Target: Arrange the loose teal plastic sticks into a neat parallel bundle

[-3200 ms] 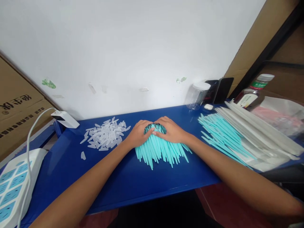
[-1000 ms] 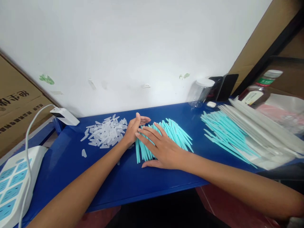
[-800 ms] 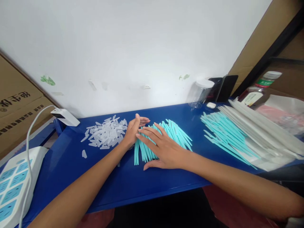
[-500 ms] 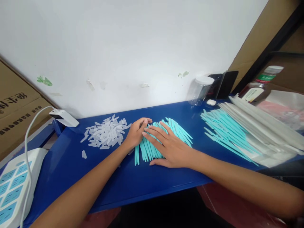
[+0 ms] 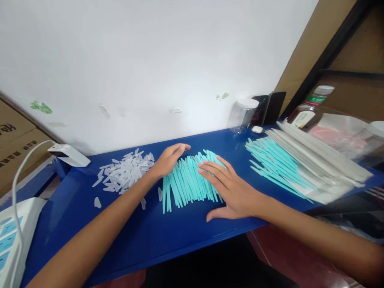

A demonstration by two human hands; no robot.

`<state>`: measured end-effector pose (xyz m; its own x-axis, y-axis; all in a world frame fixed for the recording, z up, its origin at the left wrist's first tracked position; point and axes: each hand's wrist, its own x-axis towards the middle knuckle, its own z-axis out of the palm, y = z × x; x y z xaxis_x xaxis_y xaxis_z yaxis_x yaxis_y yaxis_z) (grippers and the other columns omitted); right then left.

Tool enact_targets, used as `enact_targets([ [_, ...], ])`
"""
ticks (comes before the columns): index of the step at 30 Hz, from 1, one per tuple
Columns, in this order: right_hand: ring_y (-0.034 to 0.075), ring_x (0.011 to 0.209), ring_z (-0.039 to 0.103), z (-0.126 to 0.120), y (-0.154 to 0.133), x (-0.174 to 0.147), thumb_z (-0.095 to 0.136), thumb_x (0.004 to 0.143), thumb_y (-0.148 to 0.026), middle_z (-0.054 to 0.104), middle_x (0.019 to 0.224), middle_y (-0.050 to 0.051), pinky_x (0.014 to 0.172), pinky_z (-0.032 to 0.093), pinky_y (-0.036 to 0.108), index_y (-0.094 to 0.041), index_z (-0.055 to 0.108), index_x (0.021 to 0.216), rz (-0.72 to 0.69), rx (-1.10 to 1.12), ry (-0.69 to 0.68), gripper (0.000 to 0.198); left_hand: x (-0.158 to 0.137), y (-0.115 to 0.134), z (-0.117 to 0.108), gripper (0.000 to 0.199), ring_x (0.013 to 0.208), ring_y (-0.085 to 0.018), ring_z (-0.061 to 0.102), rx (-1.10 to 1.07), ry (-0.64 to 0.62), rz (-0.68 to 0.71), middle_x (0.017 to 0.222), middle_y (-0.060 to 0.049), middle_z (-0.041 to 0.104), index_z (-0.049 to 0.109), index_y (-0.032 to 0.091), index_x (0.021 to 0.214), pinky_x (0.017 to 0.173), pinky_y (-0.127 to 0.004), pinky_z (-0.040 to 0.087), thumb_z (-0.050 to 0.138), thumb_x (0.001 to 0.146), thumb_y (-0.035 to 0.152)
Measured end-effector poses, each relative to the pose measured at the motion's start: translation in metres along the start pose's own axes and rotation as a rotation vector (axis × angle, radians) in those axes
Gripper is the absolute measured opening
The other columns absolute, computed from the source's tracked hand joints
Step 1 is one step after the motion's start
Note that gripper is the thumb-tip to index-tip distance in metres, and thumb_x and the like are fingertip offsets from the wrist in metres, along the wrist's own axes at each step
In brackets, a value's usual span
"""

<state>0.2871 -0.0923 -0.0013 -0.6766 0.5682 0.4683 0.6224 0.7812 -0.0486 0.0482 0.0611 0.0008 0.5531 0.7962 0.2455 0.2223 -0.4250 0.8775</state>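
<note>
A row of slim turquoise plastic sticks (image 5: 184, 184) lies side by side on the blue table. My left hand (image 5: 170, 159) rests on edge at the row's upper left end, fingers stretched out and thumb close to them. Over the right part of the row, my right hand (image 5: 231, 188) is spread with its palm down. Its fingertips touch or hover just above the sticks, and its thumb points left near the table. Neither hand grips anything that I can see. Left of the row is a heap of small translucent white plastic pieces (image 5: 127, 172), partly behind my left forearm.
More turquoise sticks (image 5: 274, 164) lie at the right beside long pale plastic packets (image 5: 318, 156). A clear lidded jar (image 5: 241, 118), dark phone-like slabs (image 5: 274, 108) and a labelled bottle (image 5: 306, 114) stand behind. A power strip (image 5: 25, 236) and white cable occupy the left.
My right hand has moved right, away from my left hand, uncovering the middle of the row. My left hand stays at the left end. The camera view has turned slightly right.
</note>
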Motion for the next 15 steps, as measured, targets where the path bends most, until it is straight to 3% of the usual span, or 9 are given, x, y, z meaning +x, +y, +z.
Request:
enact_targets([
  [2, 0.041, 0.156, 0.027, 0.002, 0.006, -0.004, 0.056, 0.087, -0.082, 0.037, 0.165, 0.023, 0.127, 0.007, 0.070, -0.012, 0.011, 0.169, 0.007, -0.044, 0.030, 0.117, 0.020, 0.000, 0.002, 0.055, 0.132, -0.030, 0.061, -0.173, -0.107, -0.056, 0.136, -0.013, 0.071, 0.073, 0.017, 0.123, 0.116, -0.046, 0.041, 0.048, 0.101, 0.061],
  [6, 0.040, 0.156, 0.028, 0.005, 0.015, 0.002, 0.053, 0.088, -0.083, 0.039, 0.164, 0.023, 0.127, 0.007, 0.069, -0.009, 0.013, 0.168, 0.014, -0.089, 0.041, 0.116, 0.050, -0.002, 0.019, 0.065, 0.133, -0.032, 0.061, -0.387, -0.173, -0.139, 0.135, -0.015, 0.072, 0.075, 0.016, 0.119, 0.118, -0.049, 0.039, 0.053, 0.094, 0.072],
  [10, 0.037, 0.155, 0.030, 0.007, 0.021, 0.009, 0.050, 0.092, -0.080, 0.042, 0.163, 0.023, 0.128, 0.008, 0.067, -0.009, 0.020, 0.166, -0.026, -0.127, 0.052, 0.107, 0.053, 0.001, 0.032, 0.066, 0.128, -0.033, 0.065, -0.370, -0.244, -0.147, 0.129, -0.016, 0.075, 0.077, 0.015, 0.115, 0.117, -0.050, 0.040, 0.055, 0.093, 0.074],
  [15, 0.037, 0.154, 0.033, 0.002, 0.022, 0.008, 0.049, 0.093, -0.080, 0.043, 0.162, 0.023, 0.128, 0.009, 0.067, -0.011, 0.027, 0.164, -0.011, -0.128, 0.053, 0.101, 0.046, 0.008, 0.031, 0.067, 0.125, -0.033, 0.067, -0.353, -0.268, -0.163, 0.126, -0.017, 0.076, 0.078, 0.013, 0.114, 0.115, -0.050, 0.042, 0.054, 0.094, 0.073],
])
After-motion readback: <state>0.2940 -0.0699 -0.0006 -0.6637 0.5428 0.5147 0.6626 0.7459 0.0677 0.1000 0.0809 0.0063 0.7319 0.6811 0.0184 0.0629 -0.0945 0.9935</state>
